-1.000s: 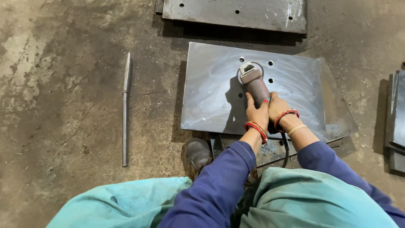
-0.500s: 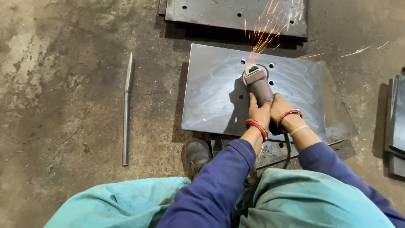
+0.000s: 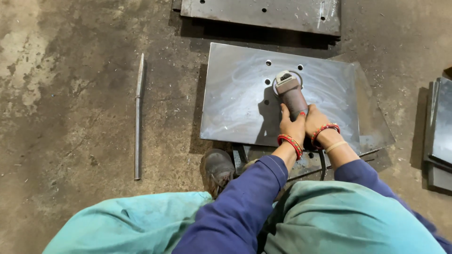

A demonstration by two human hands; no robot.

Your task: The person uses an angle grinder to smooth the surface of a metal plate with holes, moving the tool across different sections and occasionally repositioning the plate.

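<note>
Both hands on the grinder [image 3: 291,96], right in the middle of the plate [image 3: 235,103]. Left hand [image 3: 293,126] wrapped round the rear of the body from the left, fingers curled shut on it, red nails showing, red bangles at the wrist. Right hand [image 3: 316,123] clamped on the same end from the right, touching the left, red bangle and a pale band just behind. Nose of the grinder down on the steel, pointing away from the body, sitting among three small drilled holes near the plate's far edge. Disc itself mostly hidden under the guard; contact with the metal hard to tell. Cord [image 3: 323,164] trailing back from under the wrists toward the knees.

Plate lying flat, raised a little off the floor [image 3: 70,117], swirled grind marks across its grey face, stacked over another sheet [image 3: 372,127] jutting out on the right. Dark shoe [image 3: 217,168] planted just beside the near left corner. Blue sleeves, teal trousers filling the bottom of the view.

Long thin rod [image 3: 138,115] lying well apart on the left, running away from the viewer. Second plate [image 3: 263,13] with holes lying beyond, close to the top edge. More stacked sheets [image 3: 440,131] at the far right.
</note>
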